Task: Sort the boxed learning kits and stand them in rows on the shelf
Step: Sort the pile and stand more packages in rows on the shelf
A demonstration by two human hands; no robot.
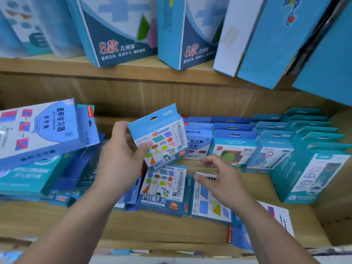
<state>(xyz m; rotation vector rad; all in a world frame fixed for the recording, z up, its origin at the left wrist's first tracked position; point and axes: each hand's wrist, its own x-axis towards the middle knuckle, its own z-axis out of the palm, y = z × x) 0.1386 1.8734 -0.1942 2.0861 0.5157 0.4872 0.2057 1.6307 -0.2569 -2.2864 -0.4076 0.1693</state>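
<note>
Left hand (pixel 122 155) grips 1 small shape-tile box (pixel 162 138), thumb on front, fingers behind; box lifted, tilted, above lower shelf (pixel 152 225). 1 matching box (pixel 162 187) lies flat below it, beside 1 flat blue-shapes box (pixel 209 204). Right hand (pixel 219 180) over that flat box, fingers spread and relaxed, holding nothing; contact unclear. Right: standing rows (pixel 270 149), 4 boxes across front, more behind, count blurred. Left: 1 large box (pixel 43 128) tilted on heap. Upper shelf (pixel 133 73): 2 boxes marked 8 (pixel 118 39).
</note>
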